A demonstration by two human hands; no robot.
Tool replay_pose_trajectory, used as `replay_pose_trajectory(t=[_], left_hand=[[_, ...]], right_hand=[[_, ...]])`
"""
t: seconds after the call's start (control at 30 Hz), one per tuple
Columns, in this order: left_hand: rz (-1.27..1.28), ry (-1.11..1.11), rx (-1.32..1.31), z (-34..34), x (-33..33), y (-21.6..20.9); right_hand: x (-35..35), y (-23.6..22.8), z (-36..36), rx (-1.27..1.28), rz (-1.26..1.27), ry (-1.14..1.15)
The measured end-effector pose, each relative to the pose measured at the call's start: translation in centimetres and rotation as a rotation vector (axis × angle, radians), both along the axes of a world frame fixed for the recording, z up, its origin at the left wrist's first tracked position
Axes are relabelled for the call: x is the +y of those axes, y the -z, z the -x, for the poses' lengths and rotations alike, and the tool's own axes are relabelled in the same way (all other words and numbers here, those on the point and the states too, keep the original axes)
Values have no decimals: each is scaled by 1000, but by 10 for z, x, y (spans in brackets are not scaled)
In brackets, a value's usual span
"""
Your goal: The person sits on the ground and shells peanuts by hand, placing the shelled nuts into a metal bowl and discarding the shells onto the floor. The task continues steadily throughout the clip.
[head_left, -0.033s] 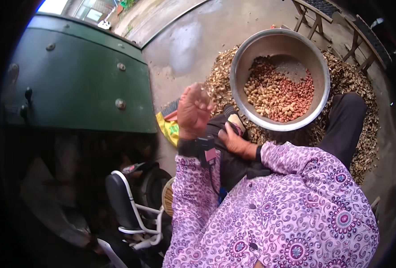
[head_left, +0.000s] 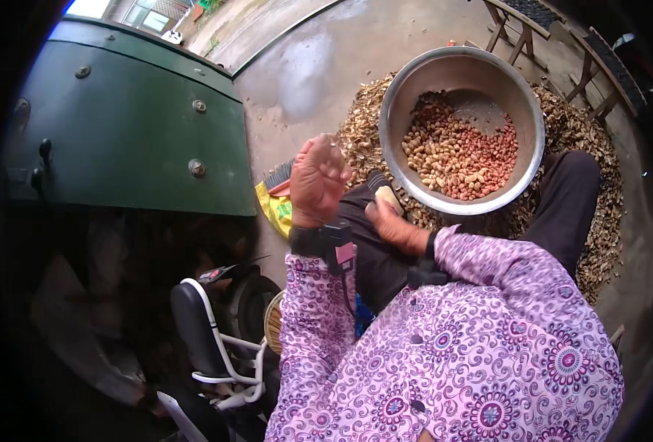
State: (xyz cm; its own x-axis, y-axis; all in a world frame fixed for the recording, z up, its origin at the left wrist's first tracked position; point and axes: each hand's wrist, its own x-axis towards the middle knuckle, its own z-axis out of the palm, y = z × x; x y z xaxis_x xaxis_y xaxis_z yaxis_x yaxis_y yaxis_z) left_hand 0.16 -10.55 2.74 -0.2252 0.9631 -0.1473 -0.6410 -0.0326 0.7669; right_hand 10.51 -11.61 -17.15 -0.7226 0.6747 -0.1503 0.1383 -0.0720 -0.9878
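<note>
- The nuts are in the big metal bowl [head_left: 462, 209]. Tan nuts in shells [head_left: 431, 168] lie by its left edge and its edge nearest us, and red nuts [head_left: 499, 156] lie by its right edge.
- We think each nut is very light. The shells should feel dry, stiff and bumpy, so they won't slip much, but they would crack if we squeeze hard.
- The red nuts look small and smooth, so they could roll away. We'd pick them up softly with fingertips.
- For a nut in its shell, we'd take hold of its fat sides with thumb and finger. For the bowl, we'd grab its rim on two sides, as it looks hard and rather heavy.
- Our left hand [head_left: 318, 183] is up beyond the bowl's left edge, not touching it. The arm reaches out ahead, the palm side shows and the fingers bend partway in.
- Our right hand [head_left: 399, 230] is over the dark trousers [head_left: 376, 258], near the bowl's closest edge. That arm bends across our tummy, with the thumb side up.
- Both hands are a bit blurry, so we can't tell how tight either grip is or if a nut is inside.
</note>
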Motion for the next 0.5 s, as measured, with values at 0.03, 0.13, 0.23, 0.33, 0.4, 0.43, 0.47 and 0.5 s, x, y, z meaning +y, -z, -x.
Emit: replay_pose_trajectory(t=[0.03,0.13,0.23,0.33,0.4,0.43,0.47,0.5], left_hand=[[13,-24,27,1,-4,-2],[25,-30,123,10,-6,-2],[90,-51,118,24,-21,16],[138,-51,133,23,-25,19],[157,-18,119,21,-23,22],[160,-13,119,18,-20,22],[182,-9,121,15,-18,21],[204,-4,122,12,-17,21]], right_hand=[[38,12,-11,-72,-57,-124],[111,15,-63,495,549,-192],[113,-97,-92,317,560,36],[109,-95,-101,347,692,70],[109,-84,-107,340,728,80],[109,-80,-111,351,756,44],[108,-79,-112,362,784,4],[107,-79,-113,355,782,15]])
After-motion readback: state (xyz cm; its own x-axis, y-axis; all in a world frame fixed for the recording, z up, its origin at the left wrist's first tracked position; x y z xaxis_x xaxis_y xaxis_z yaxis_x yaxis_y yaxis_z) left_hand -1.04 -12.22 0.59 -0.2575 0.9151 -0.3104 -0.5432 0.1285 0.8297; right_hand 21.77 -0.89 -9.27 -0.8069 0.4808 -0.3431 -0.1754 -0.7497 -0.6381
